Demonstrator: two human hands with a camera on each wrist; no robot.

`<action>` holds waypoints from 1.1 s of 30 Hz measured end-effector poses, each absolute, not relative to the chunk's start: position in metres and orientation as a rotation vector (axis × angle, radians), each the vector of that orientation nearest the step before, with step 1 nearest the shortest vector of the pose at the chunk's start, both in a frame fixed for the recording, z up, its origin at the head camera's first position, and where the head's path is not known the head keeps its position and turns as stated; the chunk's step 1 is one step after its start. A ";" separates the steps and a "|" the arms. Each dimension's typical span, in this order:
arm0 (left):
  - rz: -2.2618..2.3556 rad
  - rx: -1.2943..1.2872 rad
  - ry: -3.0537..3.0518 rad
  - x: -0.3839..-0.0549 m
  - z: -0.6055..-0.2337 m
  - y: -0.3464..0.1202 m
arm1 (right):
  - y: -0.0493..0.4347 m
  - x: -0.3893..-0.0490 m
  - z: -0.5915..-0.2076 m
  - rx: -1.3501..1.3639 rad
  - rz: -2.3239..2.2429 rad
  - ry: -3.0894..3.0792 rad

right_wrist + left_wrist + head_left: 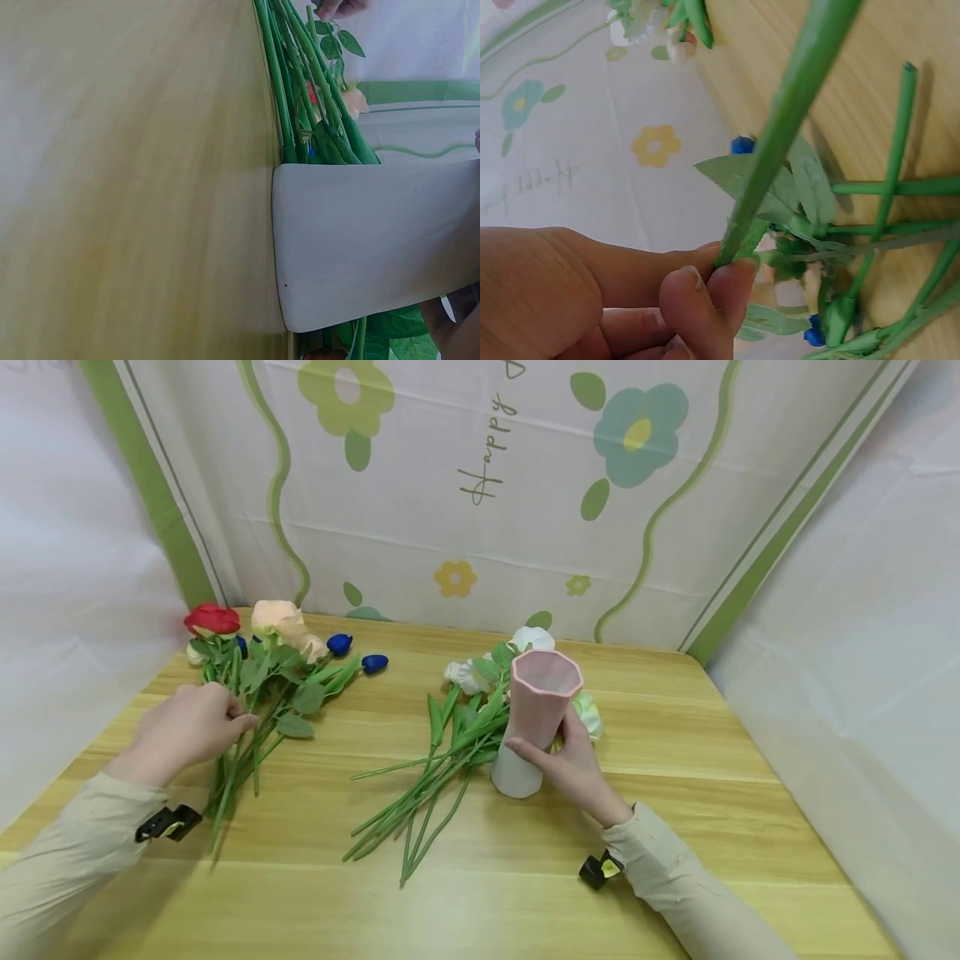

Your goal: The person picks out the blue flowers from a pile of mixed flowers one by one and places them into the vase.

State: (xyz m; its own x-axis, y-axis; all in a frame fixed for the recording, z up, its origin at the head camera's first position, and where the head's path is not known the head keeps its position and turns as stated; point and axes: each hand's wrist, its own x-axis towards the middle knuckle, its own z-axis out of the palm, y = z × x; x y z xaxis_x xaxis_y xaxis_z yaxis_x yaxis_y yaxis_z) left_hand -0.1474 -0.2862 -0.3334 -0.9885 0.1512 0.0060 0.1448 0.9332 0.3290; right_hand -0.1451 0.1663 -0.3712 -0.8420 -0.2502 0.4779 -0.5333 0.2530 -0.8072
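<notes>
My left hand [187, 727] pinches a green flower stem [791, 112] between thumb and fingers, over the left bunch of artificial flowers. That bunch has a red rose [213, 620], peach blooms [277, 617] and blue tulip buds [375, 664]; which bloom tops the pinched stem cannot be told. My right hand [573, 768] grips a tall faceted vase [534, 714], pink at the rim and white at the base. The vase stands on the table, and no stems show in its mouth. Beside and behind it lie white flowers [468, 678], their long green stems [420, 797] pointing toward the front left.
A pale green bloom [588, 717] shows just right of the vase, partly behind my right hand. The wood-grain table [675, 860] ends at a printed cloth backdrop [405, 510], with white side curtains at left and right.
</notes>
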 end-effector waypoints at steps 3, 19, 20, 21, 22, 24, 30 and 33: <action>0.521 0.252 3.092 -0.145 -0.332 -0.283 | 0.166 -0.145 -0.371 0.729 1.627 -2.268; 0.562 0.317 3.113 -0.147 -0.326 -0.262 | 0.166 -0.145 -0.372 0.755 1.624 -2.248; 0.560 0.321 3.116 -0.147 -0.326 -0.260 | 0.166 -0.145 -0.372 0.756 1.624 -2.247; 0.559 0.325 3.118 -0.148 -0.325 -0.258 | 0.166 -0.145 -0.373 0.754 1.625 -2.249; 0.557 0.329 3.119 -0.148 -0.325 -0.257 | 0.166 -0.145 -0.373 0.754 1.627 -2.250; 0.550 0.340 3.124 -0.148 -0.325 -0.254 | 0.166 -0.145 -0.373 0.752 1.627 -2.254; 0.568 0.386 3.117 -0.148 -0.322 -0.247 | 0.166 -0.145 -0.373 0.756 1.626 -2.250; 0.582 0.394 3.095 -0.148 -0.321 -0.243 | 0.166 -0.145 -0.373 0.755 1.627 -2.251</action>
State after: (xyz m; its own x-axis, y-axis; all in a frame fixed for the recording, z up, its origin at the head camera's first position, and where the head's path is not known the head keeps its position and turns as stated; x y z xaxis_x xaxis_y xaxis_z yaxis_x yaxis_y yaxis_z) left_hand -0.1483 -0.2427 -0.3209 -0.9687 0.2359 0.0768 0.2477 0.9020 0.3536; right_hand -0.1453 0.1661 -0.3728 -0.8300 -0.2562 0.4954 -0.5508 0.2367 -0.8004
